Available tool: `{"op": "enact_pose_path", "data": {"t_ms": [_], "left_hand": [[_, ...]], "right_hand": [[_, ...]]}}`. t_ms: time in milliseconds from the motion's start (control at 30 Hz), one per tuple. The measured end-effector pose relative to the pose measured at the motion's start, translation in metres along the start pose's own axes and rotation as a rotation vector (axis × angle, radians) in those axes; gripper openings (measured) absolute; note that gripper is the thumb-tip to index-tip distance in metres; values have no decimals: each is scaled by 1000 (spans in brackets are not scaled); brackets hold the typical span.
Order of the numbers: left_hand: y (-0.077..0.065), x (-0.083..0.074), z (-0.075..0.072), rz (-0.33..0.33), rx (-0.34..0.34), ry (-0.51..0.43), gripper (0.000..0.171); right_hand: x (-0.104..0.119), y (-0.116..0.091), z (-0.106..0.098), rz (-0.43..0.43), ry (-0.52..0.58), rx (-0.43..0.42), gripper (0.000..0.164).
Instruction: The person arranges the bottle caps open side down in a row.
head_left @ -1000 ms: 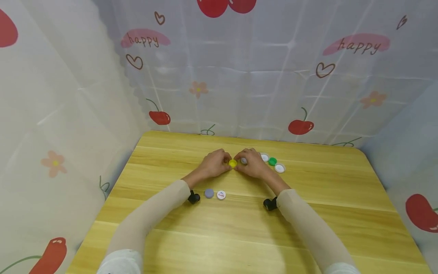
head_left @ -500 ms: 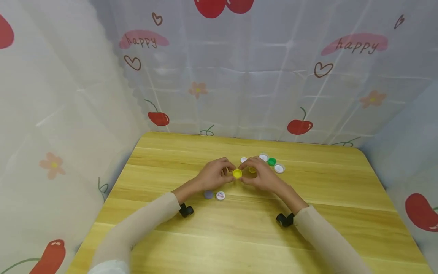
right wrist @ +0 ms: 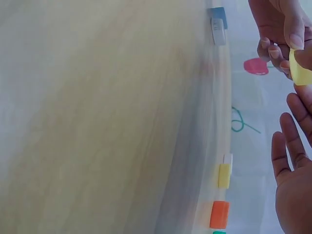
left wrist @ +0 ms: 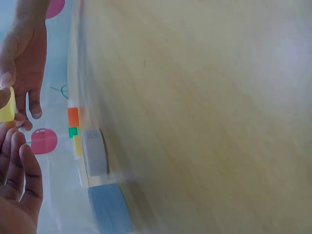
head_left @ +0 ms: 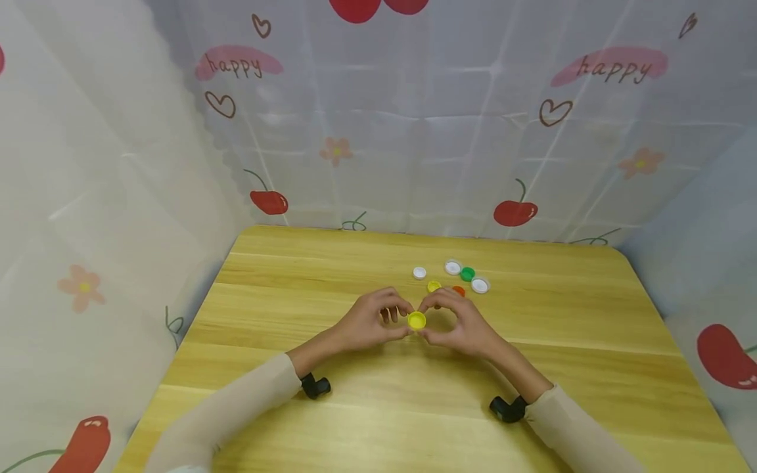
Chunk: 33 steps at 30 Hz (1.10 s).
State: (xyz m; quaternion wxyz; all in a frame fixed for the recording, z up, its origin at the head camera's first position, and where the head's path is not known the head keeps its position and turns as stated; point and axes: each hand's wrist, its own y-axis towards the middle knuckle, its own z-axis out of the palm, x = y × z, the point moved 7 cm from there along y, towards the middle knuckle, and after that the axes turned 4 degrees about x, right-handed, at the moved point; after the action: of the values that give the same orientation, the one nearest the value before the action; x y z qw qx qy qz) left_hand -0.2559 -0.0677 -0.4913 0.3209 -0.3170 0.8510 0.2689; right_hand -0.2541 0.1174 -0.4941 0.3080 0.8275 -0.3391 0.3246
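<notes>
Nearest come two sleeves (head_left: 236, 407). After them, left hand (head_left: 367, 320) and right hand (head_left: 464, 326) together pinch one yellow cap (head_left: 416, 320), each between thumb and finger, above the table (head_left: 378, 420). On the table the left wrist view shows one blue cap (left wrist: 109, 208) and one pale cap (left wrist: 95, 152). Farther lie one orange cap (head_left: 458, 290), a second yellow cap (head_left: 434, 287), one green cap (head_left: 468, 274) and three white caps (head_left: 419, 272). Behind stands a printed sheet (head_left: 414, 164).

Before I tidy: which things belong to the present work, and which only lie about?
In use: held yellow cap, left hand, right hand.

Seemingly lying about: second yellow cap, orange cap, green cap, three white caps, printed cap, blue cap.
</notes>
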Motion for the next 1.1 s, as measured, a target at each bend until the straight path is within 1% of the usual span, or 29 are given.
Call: {"op": "enact_pose_path", "data": {"t_ms": [33, 100, 233, 300, 367, 500, 567, 667, 800, 1000, 1100], "left_hand": [[0, 1, 0, -10, 8, -16, 28], [0, 5, 2, -52, 42, -101, 27], [1, 16, 5, -176, 113, -333, 23], [2, 20, 6, -228, 136, -435, 22], [2, 22, 6, -267, 156, -506, 24], [1, 26, 9, -343, 205, -615, 25], [0, 28, 10, -364, 233, -640, 24], [-2, 27, 11, -368, 268, -652, 24], [-1, 24, 11, -354, 277, -628, 24], [1, 23, 10, -346, 234, -571, 23], [1, 22, 7, -323, 193, -514, 21]], "right_hand": [[1, 0, 0, -7, 7, -1, 34], [2, 0, 0, -21, 19, -8, 34], [5, -1, -3, -49, 32, -36, 37], [6, -1, -5, -60, 29, -51, 38], [8, 0, -6, -76, 13, -60, 39], [13, -1, -5, -124, -71, -61, 39], [16, -2, -4, -146, -114, -58, 39], [19, -3, -2, -164, -146, -56, 39], [21, -3, -3, -163, -156, -55, 38], [21, -4, -2, -144, -153, -42, 38], [19, -4, -2, -128, -154, -43, 39]]}}
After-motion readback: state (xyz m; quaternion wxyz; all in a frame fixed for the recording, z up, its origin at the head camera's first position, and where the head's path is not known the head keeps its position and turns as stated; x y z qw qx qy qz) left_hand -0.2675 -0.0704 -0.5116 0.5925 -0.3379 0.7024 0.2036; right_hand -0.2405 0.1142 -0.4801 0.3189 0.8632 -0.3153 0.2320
